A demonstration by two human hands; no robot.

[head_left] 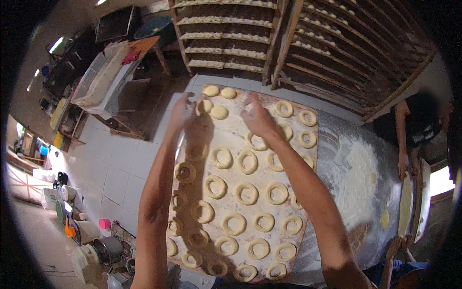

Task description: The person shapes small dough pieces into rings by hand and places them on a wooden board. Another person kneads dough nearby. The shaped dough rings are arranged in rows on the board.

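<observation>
Left hand (185,114) at edge of board (230,132)

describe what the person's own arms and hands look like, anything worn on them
Both forearms are bare, with no sleeves in view. The left hand and right hand wear no gloves, and no watch or bracelet shows. Their fingers look dusted with pale powder; finer detail is blurred.

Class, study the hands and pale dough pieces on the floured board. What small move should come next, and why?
Probably the person's bare left hand should take the pale, round, flat dough disc beside it, to open a hole in it. Four discs at the flour-dusted wooden board's far end show no hole, while the other pale dough pieces are rings.
</observation>
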